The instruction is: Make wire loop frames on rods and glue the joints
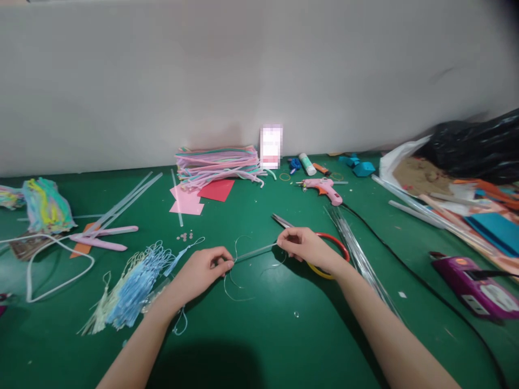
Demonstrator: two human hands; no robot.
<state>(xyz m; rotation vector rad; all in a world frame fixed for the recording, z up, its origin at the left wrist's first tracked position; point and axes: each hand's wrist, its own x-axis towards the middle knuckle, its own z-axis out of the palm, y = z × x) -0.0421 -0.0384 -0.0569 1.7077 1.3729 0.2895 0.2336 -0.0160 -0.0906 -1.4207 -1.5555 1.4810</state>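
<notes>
A thin, clear strip (255,252) stretches between my two hands above the green table. My left hand (213,265) pinches its left end between thumb and fingers. At the strip's right end my right hand (298,243) is closed in a pinch. Loose clear thread (237,296) curls around and below both hands. Scissors (343,246) with red and yellow handles lie partly hidden under my right hand. Blue tassels (135,289) and pale ones (109,302) are bunched beside my left forearm. Whether the strip is a tube or a rod, I cannot tell.
A pink glue gun (324,189) trails a black cord across the right side. Silvery wires (360,254) lie beside my right forearm. Behind are pastel pipe cleaners (219,162) and a lit screen (271,146). A pink hair straightener (103,237) is left, a purple device (478,286) right.
</notes>
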